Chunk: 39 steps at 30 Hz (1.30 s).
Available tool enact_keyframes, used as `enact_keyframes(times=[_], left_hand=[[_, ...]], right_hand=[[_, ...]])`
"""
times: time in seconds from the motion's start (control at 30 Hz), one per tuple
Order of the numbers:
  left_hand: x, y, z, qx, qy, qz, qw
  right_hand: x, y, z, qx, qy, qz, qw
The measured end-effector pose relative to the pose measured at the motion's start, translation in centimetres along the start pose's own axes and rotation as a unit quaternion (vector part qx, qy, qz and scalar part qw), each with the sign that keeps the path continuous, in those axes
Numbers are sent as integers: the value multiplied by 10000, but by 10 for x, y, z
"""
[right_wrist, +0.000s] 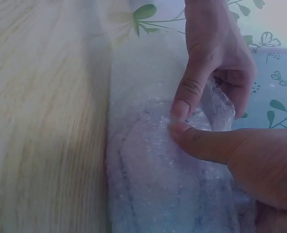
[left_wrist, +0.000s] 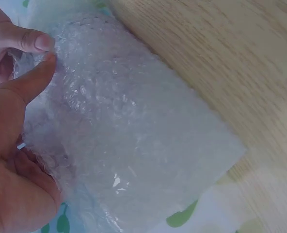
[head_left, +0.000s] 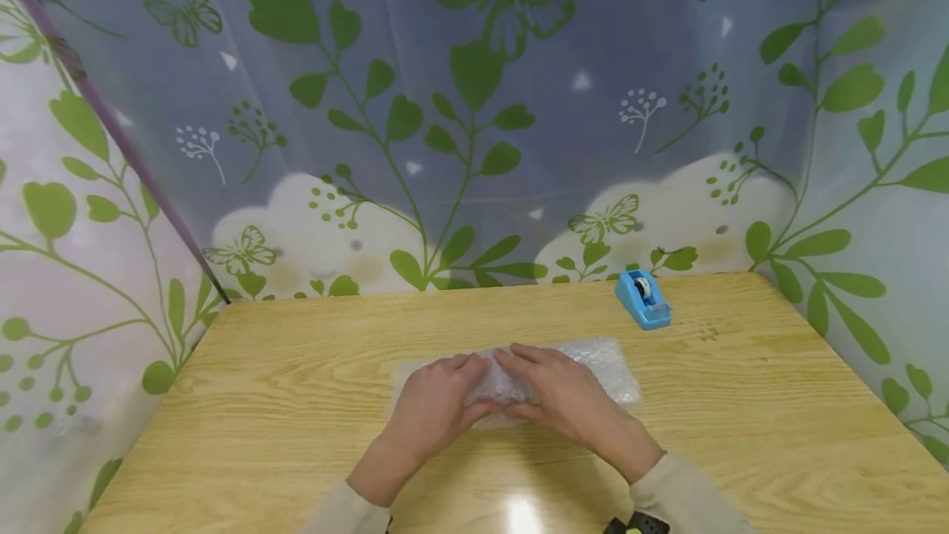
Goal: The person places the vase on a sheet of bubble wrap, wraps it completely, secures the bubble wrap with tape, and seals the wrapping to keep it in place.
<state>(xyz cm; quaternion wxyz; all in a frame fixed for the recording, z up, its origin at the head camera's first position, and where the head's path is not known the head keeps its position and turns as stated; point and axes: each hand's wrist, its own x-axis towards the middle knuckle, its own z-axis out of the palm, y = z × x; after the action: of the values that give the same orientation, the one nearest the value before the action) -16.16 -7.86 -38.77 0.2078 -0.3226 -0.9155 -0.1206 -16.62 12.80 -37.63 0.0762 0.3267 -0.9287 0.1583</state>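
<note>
A sheet of clear bubble wrap (head_left: 608, 361) lies on the table, its flat ends spreading out to both sides. At its middle it is folded up into a bundle, and a faint rounded outline shows through the layers in the right wrist view; what is inside is hidden. My left hand (head_left: 437, 394) grips the bundle from the left, thumb on the near side and fingers over the top. From the right, my right hand (head_left: 563, 394) holds it the same way. Both thumbs meet tip to tip on the wrap (right_wrist: 153, 145).
A blue tape dispenser (head_left: 643, 301) with a roll of tape stands toward the back right of the wooden table (head_left: 296, 353). Leaf-printed curtains (head_left: 474, 105) enclose the table at the back and both sides.
</note>
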Motion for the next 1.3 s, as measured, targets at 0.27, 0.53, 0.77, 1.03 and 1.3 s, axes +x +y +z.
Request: enact_keyframes(times=[0.27, 0.53, 0.77, 1.03, 1.3], left_hand=[[1, 4, -1, 180, 51, 46, 9998], [-1, 4, 2, 234, 212, 118, 9994], [1, 8, 3, 447, 94, 174, 9988], [5, 9, 7, 825, -592, 189, 9947], [14, 9, 2, 739, -795, 272, 9937]], right_hand=[[4, 1, -2, 141, -116, -33, 9998], [2, 3, -3, 95, 36, -98, 9999], [0, 6, -1, 98, -131, -50, 9999], [1, 10, 5, -65, -263, -71, 9996], [6, 16, -2, 109, -627, -120, 9979]])
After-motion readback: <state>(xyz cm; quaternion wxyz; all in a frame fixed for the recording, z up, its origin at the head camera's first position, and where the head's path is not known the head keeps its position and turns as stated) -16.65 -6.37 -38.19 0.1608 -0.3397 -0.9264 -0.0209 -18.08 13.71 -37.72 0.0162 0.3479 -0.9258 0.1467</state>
